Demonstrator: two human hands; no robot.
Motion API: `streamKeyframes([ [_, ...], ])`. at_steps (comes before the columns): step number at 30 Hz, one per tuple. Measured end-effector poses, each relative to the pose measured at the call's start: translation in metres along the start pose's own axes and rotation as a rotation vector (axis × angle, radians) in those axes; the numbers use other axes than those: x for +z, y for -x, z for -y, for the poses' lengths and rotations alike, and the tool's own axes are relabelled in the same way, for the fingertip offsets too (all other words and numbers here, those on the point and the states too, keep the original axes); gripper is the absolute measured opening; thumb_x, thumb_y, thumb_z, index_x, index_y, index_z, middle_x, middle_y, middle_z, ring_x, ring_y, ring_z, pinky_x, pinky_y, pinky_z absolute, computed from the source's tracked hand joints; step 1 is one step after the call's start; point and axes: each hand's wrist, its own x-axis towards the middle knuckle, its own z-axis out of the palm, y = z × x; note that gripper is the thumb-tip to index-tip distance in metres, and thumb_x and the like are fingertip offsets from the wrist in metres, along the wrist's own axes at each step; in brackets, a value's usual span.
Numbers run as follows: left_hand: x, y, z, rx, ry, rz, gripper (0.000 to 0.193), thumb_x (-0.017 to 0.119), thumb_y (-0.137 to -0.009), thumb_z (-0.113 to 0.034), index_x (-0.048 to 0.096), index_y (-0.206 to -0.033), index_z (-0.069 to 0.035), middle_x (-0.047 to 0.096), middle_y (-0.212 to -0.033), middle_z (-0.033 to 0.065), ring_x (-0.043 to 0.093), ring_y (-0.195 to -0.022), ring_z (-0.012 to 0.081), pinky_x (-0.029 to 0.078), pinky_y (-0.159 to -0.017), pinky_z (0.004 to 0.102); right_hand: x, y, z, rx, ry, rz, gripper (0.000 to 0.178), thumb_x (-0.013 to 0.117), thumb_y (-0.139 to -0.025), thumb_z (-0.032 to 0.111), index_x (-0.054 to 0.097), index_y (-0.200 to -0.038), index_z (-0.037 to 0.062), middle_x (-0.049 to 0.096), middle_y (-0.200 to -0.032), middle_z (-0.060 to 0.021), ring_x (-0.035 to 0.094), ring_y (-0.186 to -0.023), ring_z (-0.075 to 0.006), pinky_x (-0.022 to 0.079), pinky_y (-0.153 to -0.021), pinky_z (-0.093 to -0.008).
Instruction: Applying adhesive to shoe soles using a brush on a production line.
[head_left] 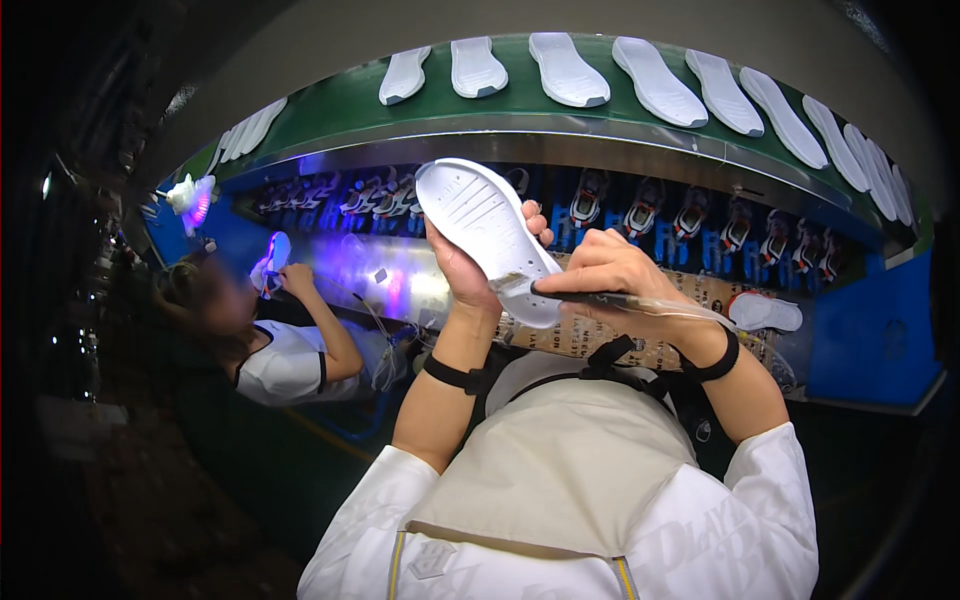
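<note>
My left hand point(465, 270) grips a white moulded shoe sole point(487, 235) from behind, tread side up toward me, toe end tilted up and to the left; fingers point(537, 222) wrapped round its far edge, clamped on it. Sole sits in the air above the counter point(600, 345), just in front of my chest.

My right hand point(610, 270) pinches a slim brush with a clear handle point(640, 300); fingers closed tight on it. Its bristle end touches the heel end of the sole, handle trailing right across my wrist. Black straps on both wrists.

Beyond, a green conveyor belt point(340, 110) curves across the top, carrying a row of white soles point(565, 70) laid flat, side by side. Under it, a blue shelf with a line of small shoe shapes, too small to tell more. Another white sole point(765, 312) lies on the counter to my right.

Left of me, a co-worker in a white shirt point(285, 360) holds something under purple light point(272, 262).
</note>
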Motion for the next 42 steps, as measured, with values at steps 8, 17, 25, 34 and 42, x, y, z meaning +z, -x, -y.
streamKeyframes([
  [8,0.019,-0.021,-0.009,-0.096,-0.002,0.164,0.1,0.027,-0.087,-0.091,0.061,-0.127,-0.006,0.062,-0.104,0.0234,0.061,-0.086,0.0338,0.051,-0.078,0.0475,-0.021,-0.001,0.006,-0.047,-0.033,0.016,0.035,0.086,-0.079,0.015,0.08,-0.113,0.0137,0.067,-0.087,-0.0016,0.058,-0.089,-0.0224,0.041,-0.081,-0.0395],
  [17,0.032,-0.053,-0.012,-0.207,-0.288,0.282,0.104,0.025,-0.088,-0.092,0.06,-0.134,-0.005,0.063,-0.106,0.0256,0.064,-0.088,0.0356,0.054,-0.079,0.0484,-0.039,-0.001,0.009,0.019,0.042,0.055,0.034,0.083,-0.083,0.016,0.077,-0.116,0.0129,0.065,-0.09,-0.0029,0.058,-0.086,-0.0226,0.04,-0.08,-0.0375],
  [25,0.038,-0.085,-0.008,-0.24,-0.794,0.185,0.067,0.033,-0.11,-0.059,0.056,-0.142,-0.005,0.071,-0.121,0.0146,0.07,-0.105,0.0199,0.058,-0.092,0.0335,-0.038,-0.004,0.001,0.006,0.066,0.055,0.035,0.084,-0.081,0.015,0.077,-0.116,0.0135,0.068,-0.097,-0.0039,0.059,-0.091,-0.0243,0.042,-0.083,-0.0403],
  [34,0.025,-0.091,-0.005,-0.596,-1.271,0.045,0.085,0.04,-0.103,-0.071,0.071,-0.125,0.005,0.072,-0.116,0.0221,0.068,-0.109,0.0248,0.054,-0.098,0.0387,-0.022,-0.011,-0.007,-0.134,0.219,0.17,0.035,0.084,-0.073,0.009,0.078,-0.108,0.0106,0.071,-0.096,-0.0075,0.065,-0.1,-0.0316,0.046,-0.095,-0.0446],
  [42,0.038,-0.056,-0.023,-0.556,-1.609,0.101,0.102,0.032,-0.096,-0.083,0.07,-0.127,0.006,0.064,-0.134,0.033,0.061,-0.126,0.0395,0.044,-0.109,0.0434,-0.016,-0.01,0.013,-0.092,0.255,0.186,0.037,0.088,-0.064,0.01,0.079,-0.099,0.011,0.063,-0.078,-0.0041,0.058,-0.083,-0.0267,0.044,-0.084,-0.04],
])
